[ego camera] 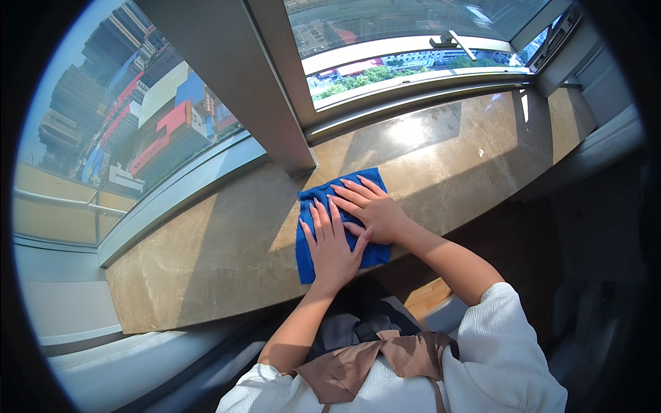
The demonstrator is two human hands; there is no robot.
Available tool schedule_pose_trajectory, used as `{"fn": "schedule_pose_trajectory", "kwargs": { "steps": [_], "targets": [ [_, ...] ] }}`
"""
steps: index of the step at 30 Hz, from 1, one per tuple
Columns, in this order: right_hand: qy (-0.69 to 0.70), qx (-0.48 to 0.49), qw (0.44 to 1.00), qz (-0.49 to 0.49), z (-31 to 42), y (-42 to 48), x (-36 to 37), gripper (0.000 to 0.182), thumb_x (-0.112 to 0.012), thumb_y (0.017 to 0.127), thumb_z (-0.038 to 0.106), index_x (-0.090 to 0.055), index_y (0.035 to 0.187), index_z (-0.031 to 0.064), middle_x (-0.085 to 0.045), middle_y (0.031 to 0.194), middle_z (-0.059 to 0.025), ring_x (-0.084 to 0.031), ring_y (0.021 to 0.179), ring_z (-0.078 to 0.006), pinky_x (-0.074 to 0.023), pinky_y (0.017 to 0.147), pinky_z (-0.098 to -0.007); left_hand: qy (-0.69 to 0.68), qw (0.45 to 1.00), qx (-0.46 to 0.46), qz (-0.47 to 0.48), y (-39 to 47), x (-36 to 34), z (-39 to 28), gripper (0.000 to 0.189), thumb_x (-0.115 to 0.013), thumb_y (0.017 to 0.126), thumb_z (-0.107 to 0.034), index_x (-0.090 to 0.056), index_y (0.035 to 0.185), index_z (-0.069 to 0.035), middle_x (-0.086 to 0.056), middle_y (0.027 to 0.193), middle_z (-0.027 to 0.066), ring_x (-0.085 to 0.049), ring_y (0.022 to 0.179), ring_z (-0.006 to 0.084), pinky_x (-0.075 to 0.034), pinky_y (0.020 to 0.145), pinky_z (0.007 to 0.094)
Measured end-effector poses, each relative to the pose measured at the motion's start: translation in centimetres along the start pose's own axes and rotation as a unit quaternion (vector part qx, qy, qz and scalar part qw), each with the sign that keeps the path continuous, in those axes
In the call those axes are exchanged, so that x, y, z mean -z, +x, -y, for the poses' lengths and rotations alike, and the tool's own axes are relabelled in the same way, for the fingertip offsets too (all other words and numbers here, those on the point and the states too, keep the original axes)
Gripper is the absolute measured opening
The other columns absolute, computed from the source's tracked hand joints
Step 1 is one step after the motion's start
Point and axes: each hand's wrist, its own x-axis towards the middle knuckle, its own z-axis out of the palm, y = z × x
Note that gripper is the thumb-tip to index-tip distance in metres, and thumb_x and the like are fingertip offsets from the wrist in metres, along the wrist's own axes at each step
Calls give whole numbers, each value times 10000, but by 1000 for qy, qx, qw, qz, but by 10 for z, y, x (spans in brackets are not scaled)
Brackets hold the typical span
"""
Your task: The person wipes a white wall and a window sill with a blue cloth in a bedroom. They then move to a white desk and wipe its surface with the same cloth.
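Observation:
A blue cloth [304, 266] lies spread on the brown stone windowsill [232, 248], with its near corner at the sill's front edge. My left hand [332, 250] rests flat on the cloth's left half, palm down and fingers a little apart. On the right half, my right hand [379, 214] is also laid palm down, its fingertips towards the cloth's far edge. The two thumbs meet or nearly meet between the hands. Neither hand is closed around the cloth, and the hands cover much of its middle.
A metal window post [268, 88] comes down to the sill just beyond the cloth. At the upper right, a tilted window sash with a handle [452, 44] stands ajar. White curtains [614, 139] hang at the right end. Sunlight glares off the stone near the sash.

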Motion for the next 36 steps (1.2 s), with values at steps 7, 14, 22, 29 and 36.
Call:
{"fn": "schedule_pose_trajectory", "kwargs": {
  "steps": [7,14,22,29,36],
  "targets": [
    [20,-71,997,-34,12,-90,34,495,-620,818,272,-535,1277,106,-466,1374,-97,-393,1305,-276,-243,1104,-446,-170,979,-73,86,-46,1,-46,833,-465,894,-519,-219,1400,95,-158,1479,288,-81,1408,379,-24,1123,491],
    [-92,-172,979,-62,39,-84,15,474,-469,905,311,-477,1338,119,-362,1414,-219,-307,1317,-412,-197,1093,-507,-47,970,-220,89,-42,3,-34,916,-544,828,-565,-294,1335,155,-225,1440,324,-152,1384,420,-131,1119,494],
    [-64,-90,991,-71,-53,16,8,452,-453,920,345,-460,1354,219,-397,1417,-108,-328,1329,-284,-183,1109,-465,19,993,-61,95,54,5,-37,896,-589,844,-442,-161,1405,110,-131,1474,310,-73,1399,417,-103,1132,476],
    [5,-30,990,-135,-99,71,-3,349,-546,842,257,-602,1180,194,-520,1183,-96,-443,1141,-326,-270,1010,-511,-17,990,44,130,113,4,-32,934,-586,843,-463,-92,1437,62,-32,1511,254,1,1415,370,-85,1137,459],
    [66,23,990,-123,-181,29,47,368,-598,821,200,-598,1187,165,-542,1151,-85,-484,1079,-288,-371,928,-407,55,994,33,93,145,-37,-108,956,-518,851,-571,-117,1430,75,-31,1497,290,11,1408,394,-42,1134,476]
  ]
}}
